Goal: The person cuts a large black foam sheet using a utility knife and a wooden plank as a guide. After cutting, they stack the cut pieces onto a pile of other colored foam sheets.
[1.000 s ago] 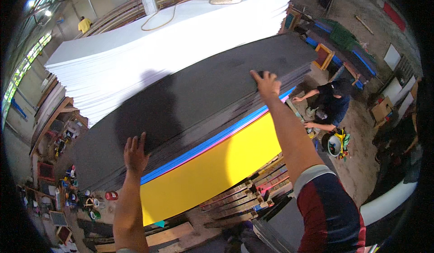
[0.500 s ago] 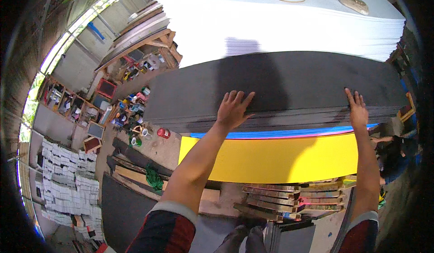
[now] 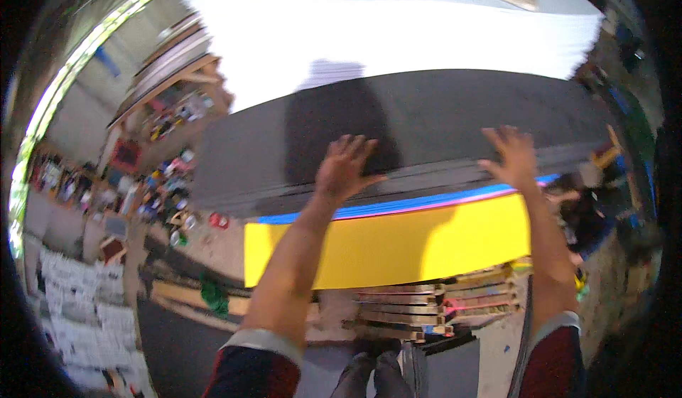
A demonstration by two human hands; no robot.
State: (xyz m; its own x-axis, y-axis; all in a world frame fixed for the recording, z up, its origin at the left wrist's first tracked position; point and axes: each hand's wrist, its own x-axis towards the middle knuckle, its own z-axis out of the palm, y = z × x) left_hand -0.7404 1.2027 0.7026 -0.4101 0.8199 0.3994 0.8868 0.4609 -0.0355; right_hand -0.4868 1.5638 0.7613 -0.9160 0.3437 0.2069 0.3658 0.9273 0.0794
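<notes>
Along the near edge of a stack of dark grey sheets (image 3: 455,110), my left hand (image 3: 342,167) lies flat, thumb apart from the fingers, holding nothing. Farther right, my right hand (image 3: 514,156) is spread wide over the same edge, also empty. Whether its palm presses on the top sheet or hovers just above, I cannot tell. Below the grey stack show thin edges of blue sheets (image 3: 398,205) and a pink one. A large yellow sheet (image 3: 376,252) extends toward me beneath my forearms.
Behind the grey stack rises a tall pile of white sheets (image 3: 398,32). Slatted wooden pallets (image 3: 398,309) stand below the yellow sheet. Another person (image 3: 586,217) is close at the right. Bundled stacks (image 3: 85,305) stand at the lower left; a red can (image 3: 219,220) sits on the floor.
My right hand has shifted left along the grey stack, its fingers now spread wider. My left hand stays near the front edge. The whole view has swung, and the scene sits farther left.
</notes>
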